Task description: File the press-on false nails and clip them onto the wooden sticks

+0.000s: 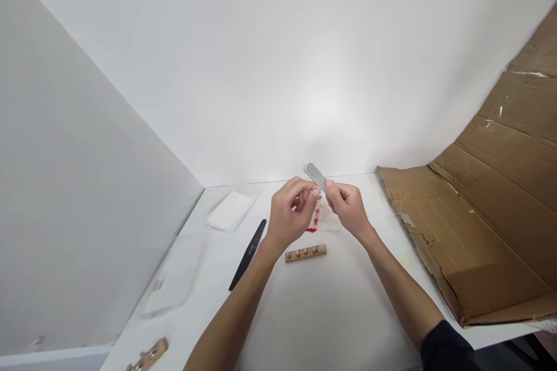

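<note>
My right hand (348,208) is closed round a grey nail file (315,175), whose rounded end sticks up and to the left. My left hand (290,217) is curled beside it, with its fingertips held against the file's edge. Both hands hover above a white table (331,313). Below them lies a small wooden strip with a row of holes (305,253). A clear wrapper with red print (319,217) lies behind the hands, partly hidden.
A long black nail file (249,253) lies to the left. A white pad in a clear packet (229,210) sits at the back left, and a clear plastic tray (176,275) nearer. Another wooden piece (150,355) is at the front left. Flattened cardboard (474,226) covers the right side.
</note>
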Demonstrator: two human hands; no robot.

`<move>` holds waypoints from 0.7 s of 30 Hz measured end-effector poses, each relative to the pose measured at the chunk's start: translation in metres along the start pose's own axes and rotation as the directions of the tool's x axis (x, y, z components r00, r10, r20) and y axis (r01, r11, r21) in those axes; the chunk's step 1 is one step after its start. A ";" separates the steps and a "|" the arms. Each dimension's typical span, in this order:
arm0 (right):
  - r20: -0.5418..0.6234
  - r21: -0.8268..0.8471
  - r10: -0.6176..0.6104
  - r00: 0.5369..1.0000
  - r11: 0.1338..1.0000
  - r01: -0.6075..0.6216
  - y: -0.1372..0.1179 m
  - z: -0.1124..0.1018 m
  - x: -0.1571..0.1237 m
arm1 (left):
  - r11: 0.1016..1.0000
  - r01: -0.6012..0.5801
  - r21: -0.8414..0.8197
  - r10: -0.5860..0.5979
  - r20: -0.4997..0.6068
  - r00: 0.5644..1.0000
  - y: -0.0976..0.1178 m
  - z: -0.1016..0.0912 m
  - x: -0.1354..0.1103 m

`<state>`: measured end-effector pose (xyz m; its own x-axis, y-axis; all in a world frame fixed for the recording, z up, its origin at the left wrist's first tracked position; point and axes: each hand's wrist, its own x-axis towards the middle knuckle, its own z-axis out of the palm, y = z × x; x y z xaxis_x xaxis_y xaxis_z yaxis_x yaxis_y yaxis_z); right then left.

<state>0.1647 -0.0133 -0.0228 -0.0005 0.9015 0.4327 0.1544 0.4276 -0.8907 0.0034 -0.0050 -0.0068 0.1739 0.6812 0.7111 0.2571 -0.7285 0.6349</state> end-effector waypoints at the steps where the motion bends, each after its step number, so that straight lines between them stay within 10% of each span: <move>1: 0.000 0.006 0.003 1.000 1.000 -0.003 0.000 0.000 0.000 | 1.000 0.000 -0.001 0.000 0.006 1.000 0.000 0.000 0.000; 13: 0.048 0.135 0.112 0.993 0.984 -0.118 0.005 0.005 0.003 | 0.996 -0.086 -0.007 0.086 0.025 0.996 0.017 0.004 -0.005; 21: 0.052 0.227 0.112 0.992 0.966 -0.121 -0.010 0.000 -0.002 | 0.957 0.093 -0.276 -0.094 0.008 0.995 0.010 -0.003 0.001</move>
<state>0.1627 -0.0194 -0.0145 -0.0348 0.9459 0.3224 -0.0747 0.3193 -0.9447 0.0032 -0.0124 0.0012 0.1565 0.7475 0.6455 0.0000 -0.6536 0.7569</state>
